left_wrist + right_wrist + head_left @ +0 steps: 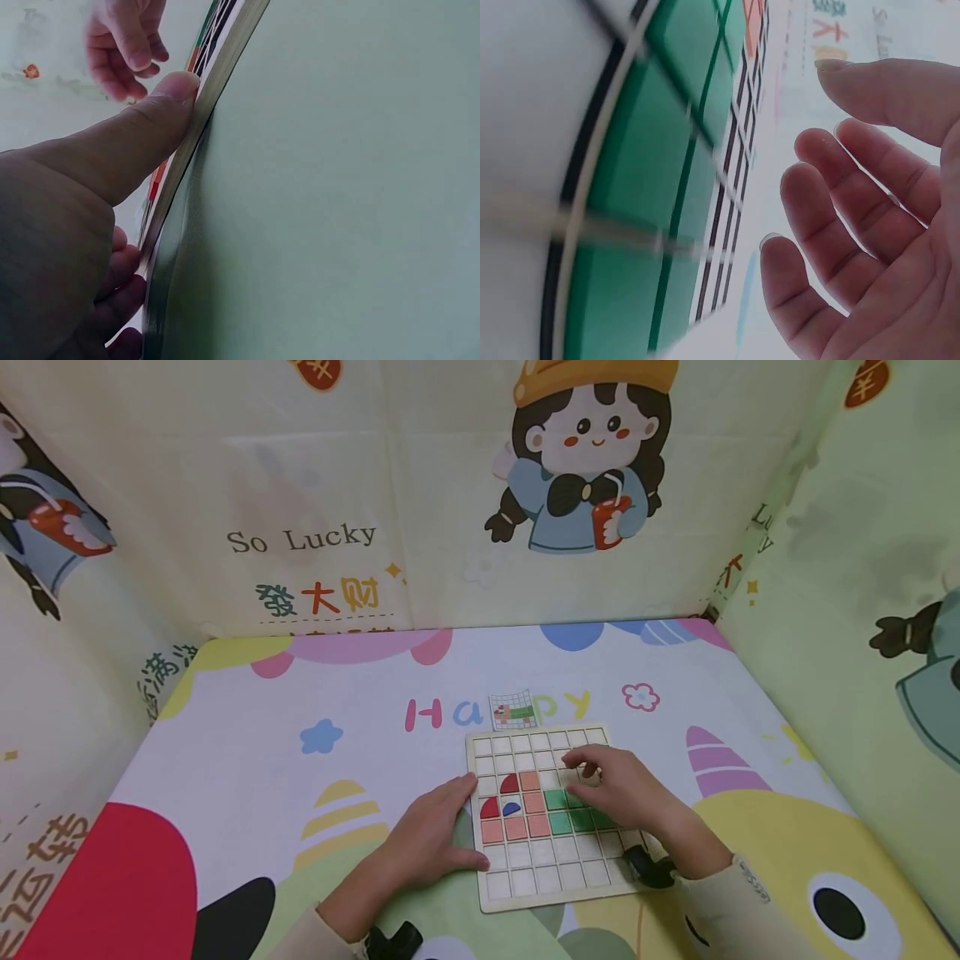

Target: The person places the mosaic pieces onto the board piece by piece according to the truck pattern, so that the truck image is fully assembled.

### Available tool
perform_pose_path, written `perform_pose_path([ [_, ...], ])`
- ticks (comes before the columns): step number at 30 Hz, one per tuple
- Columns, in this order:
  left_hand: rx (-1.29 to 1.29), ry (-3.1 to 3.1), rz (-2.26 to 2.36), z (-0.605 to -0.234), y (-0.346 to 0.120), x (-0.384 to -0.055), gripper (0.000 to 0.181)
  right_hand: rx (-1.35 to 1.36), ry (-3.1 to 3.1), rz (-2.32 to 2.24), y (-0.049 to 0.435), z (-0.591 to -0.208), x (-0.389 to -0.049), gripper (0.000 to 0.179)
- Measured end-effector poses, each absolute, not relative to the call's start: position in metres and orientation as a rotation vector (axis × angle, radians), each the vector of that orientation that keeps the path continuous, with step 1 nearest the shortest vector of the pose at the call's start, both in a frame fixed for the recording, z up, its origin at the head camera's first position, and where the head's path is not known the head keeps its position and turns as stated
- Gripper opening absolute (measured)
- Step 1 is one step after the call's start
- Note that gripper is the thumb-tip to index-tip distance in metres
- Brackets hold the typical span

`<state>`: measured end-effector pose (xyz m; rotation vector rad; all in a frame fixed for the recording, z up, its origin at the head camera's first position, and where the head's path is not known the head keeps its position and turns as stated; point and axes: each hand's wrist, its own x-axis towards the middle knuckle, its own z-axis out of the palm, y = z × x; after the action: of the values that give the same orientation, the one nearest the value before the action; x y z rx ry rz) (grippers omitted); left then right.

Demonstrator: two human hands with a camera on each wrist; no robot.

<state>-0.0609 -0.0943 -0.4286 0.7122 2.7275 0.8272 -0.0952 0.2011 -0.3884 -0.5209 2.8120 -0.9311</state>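
A pale square-grid board (525, 902) lies flat in front of me, holding green tiles (559, 823), salmon tiles (515, 830), red curved tiles (489, 810) and a tile with a blue half-round (512, 809). My left hand (427, 831) touches the board's left edge. Its thumb (142, 139) presses on the rim in the left wrist view, the other fingers lower along that edge. My right hand (622, 785) hovers above the board's right part, over the green tiles. In the right wrist view its fingers (810, 217) are loosely bent, with nothing between them.
Beyond the board's top edge lies a small card (513, 710) showing a coloured grid picture. A printed cloth (247, 735) covers the table, and printed curtains (435, 485) hang behind and at both sides. Black devices (648, 867) sit at both wrists.
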Motion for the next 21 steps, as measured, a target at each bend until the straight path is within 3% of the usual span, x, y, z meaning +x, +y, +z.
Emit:
perform_pose_path([
  [21, 0.706, 2.727, 0.845, -0.428, -0.095, -0.060, 0.103, -0.271, 2.889, -0.846, 0.253, -0.392, -0.092, 0.041],
])
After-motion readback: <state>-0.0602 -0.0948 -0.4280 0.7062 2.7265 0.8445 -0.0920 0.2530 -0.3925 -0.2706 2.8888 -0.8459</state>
